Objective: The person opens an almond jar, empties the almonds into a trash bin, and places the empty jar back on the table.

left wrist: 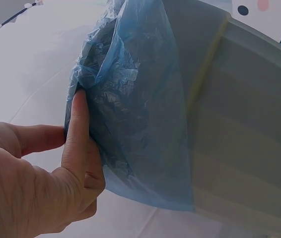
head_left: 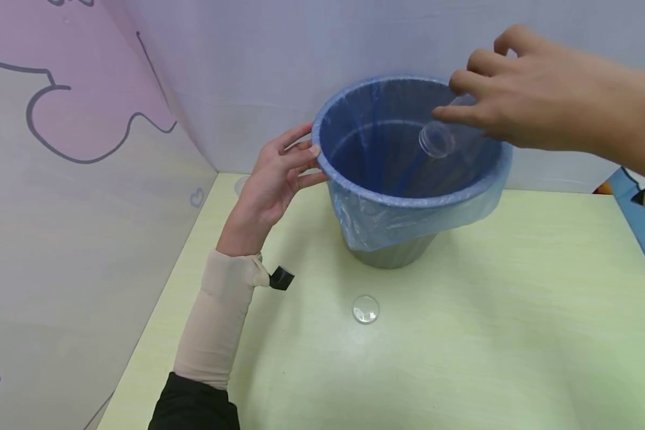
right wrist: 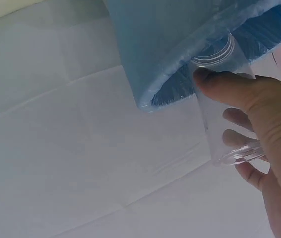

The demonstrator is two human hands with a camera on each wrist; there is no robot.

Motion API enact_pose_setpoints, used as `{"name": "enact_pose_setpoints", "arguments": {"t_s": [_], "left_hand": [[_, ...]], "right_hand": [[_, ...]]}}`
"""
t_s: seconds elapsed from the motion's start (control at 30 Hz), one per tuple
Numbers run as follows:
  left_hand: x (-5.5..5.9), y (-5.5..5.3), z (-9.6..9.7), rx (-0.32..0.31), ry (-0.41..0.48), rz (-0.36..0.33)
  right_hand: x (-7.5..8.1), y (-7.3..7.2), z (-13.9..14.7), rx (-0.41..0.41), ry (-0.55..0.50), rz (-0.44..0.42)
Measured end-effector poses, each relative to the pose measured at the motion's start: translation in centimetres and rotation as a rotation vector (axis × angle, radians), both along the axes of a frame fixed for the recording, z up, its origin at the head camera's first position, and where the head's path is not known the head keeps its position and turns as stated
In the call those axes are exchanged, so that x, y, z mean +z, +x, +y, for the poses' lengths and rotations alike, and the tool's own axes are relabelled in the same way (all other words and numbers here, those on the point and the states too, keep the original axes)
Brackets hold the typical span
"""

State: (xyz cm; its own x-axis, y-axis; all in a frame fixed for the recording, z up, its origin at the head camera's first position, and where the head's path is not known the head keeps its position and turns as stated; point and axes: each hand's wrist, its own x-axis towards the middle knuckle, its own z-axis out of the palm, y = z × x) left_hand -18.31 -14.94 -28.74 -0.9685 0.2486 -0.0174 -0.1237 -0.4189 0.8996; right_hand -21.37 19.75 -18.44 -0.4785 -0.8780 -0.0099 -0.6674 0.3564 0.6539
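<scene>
A grey trash can [head_left: 392, 254] stands on the table, lined with a thin blue bag [head_left: 408, 218] folded over its rim. My left hand [head_left: 271, 173] grips the can's rim at the left, thumb on the edge; in the left wrist view its fingers [left wrist: 77, 144] lie against the crinkled bag. Over the can's right side, my right hand [head_left: 537, 95] holds a clear plastic bottle [right wrist: 212, 119]. The bottle is tilted, its uncapped threaded mouth [head_left: 437, 139] pointing into the can. No contents can be made out in it. A clear round lid [head_left: 365, 309] lies on the table before the can.
The pale yellow-green table [head_left: 462, 358] meets a light wall [head_left: 247, 77] behind the can. A printed panel [head_left: 86, 239] with pink shapes borders the left side. Blue patterned material [head_left: 636, 215] shows at the right edge.
</scene>
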Motion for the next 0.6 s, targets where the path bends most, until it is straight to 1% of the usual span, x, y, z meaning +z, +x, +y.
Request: {"name": "enact_pose_setpoints", "arguments": {"t_s": [0.13,0.23,0.4,0.5,0.6], "left_hand": [[0.00,0.05,-0.08,0.000,0.000,0.005],[0.03,0.07,-0.12,0.001,0.004,0.011],[0.12,0.08,-0.07,0.001,0.010,0.018],[0.09,0.15,0.01,-0.006,0.017,0.016],[0.07,0.23,0.05,-0.010,0.015,0.012]], "right_hand": [[-0.03,0.35,-0.15,0.021,0.046,0.032],[0.06,0.45,-0.19,0.034,0.099,0.075],[0.28,0.49,-0.35,0.030,0.173,0.151],[0.09,0.68,-0.46,0.054,0.198,0.149],[-0.12,0.81,-0.50,0.081,0.199,0.138]]}}
